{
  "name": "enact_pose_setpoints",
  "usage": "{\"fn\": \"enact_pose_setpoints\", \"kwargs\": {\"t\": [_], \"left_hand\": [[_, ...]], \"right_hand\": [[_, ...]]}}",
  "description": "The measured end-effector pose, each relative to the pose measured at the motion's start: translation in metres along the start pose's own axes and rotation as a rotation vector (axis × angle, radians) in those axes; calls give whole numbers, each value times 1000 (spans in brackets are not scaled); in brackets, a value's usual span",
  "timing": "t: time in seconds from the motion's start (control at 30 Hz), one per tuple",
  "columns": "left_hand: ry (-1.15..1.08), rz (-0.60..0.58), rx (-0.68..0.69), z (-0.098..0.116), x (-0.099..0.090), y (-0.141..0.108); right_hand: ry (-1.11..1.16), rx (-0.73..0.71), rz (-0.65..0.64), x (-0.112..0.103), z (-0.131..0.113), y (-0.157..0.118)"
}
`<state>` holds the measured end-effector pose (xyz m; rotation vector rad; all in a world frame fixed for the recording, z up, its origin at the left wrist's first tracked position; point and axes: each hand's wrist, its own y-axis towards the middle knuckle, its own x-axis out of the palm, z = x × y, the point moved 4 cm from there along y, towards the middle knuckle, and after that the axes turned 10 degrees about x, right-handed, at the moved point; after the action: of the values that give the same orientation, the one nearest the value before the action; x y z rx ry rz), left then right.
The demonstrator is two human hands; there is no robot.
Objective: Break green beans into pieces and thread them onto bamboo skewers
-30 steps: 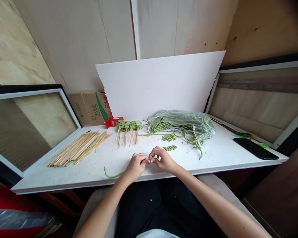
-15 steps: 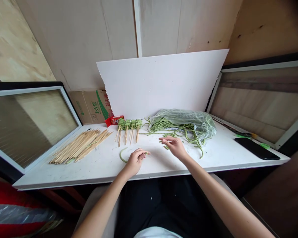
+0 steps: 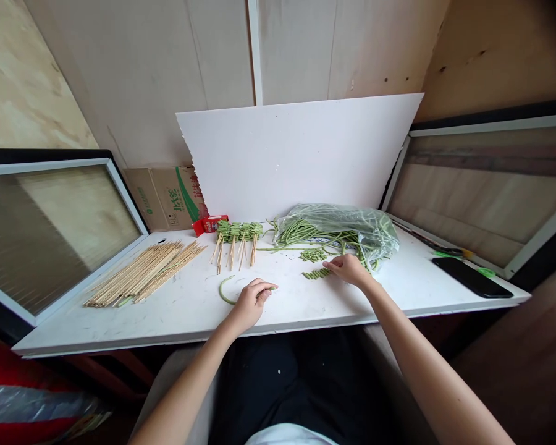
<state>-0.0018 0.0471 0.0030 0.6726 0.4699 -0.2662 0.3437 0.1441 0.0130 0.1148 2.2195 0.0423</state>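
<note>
So our right hand [image 3: 347,269] is down at the right end of a neat row of short green pieces [image 3: 314,275], just right of centre in the frame. Its fingertips are pinched narrow right at the row (we honestly can't tell if there's a piece between them or if they're only touching the end one).

Our left hand [image 3: 251,303], lower centre, is closed around a long green bean [image 3: 221,290]: a short tip pokes out past the fingers, and the rest curls out behind the hand onto the bench [image 3: 180,318].

What's changed: a second ago our two hands were together over the bean, then the right one came away with a short bit, and now it's over at the row. We'd read that as the attention shifting from the bean to lining up pieces, while the left hand stays put with its bean.

Further out, a loose heap of short pieces [image 3: 312,254] lies just above the row, with a plastic bag [image 3: 380,228] of long beans [image 3: 296,233] behind. Loaded skewers [image 3: 239,231] sit above centre-left, bare sticks [image 3: 139,275] at left, and a phone [image 3: 471,278] far right.
</note>
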Motion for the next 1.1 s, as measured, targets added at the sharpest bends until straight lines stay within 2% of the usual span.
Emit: {"fn": "enact_pose_setpoints", "kwargs": {"t": [0.1, 0.2, 0.27, 0.33, 0.5, 0.63, 0.8, 0.93, 1.03, 1.1], "left_hand": [[33, 9, 15, 2, -1, 1], [41, 41, 17, 5, -1, 1], [38, 85, 3, 5, -1, 1], [16, 123, -15, 4, -1, 1], [-13, 139, -8, 9, 2, 1], [7, 117, 18, 19, 4, 1], [11, 95, 10, 21, 5, 1], [-108, 67, -41, 18, 7, -1], [-166, 32, -56, 17, 11, -3], [-167, 14, -67, 17, 13, -5]], "right_hand": [[77, 53, -42, -1, 3, 2], [132, 74, 12, -6, -1, 2], [149, 12, 81, -10, -14, -2], [191, -95, 86, -11, -36, -12], [307, -425, -229, 16, -102, -58], [358, -571, -358, 41, -132, -87], [378, -588, -276, 44, -136, -92], [364, -568, -246, 43, -136, -92], [303, -621, -157, 48, -141, -97], [277, -688, -166, 54, -145, -101]]}}
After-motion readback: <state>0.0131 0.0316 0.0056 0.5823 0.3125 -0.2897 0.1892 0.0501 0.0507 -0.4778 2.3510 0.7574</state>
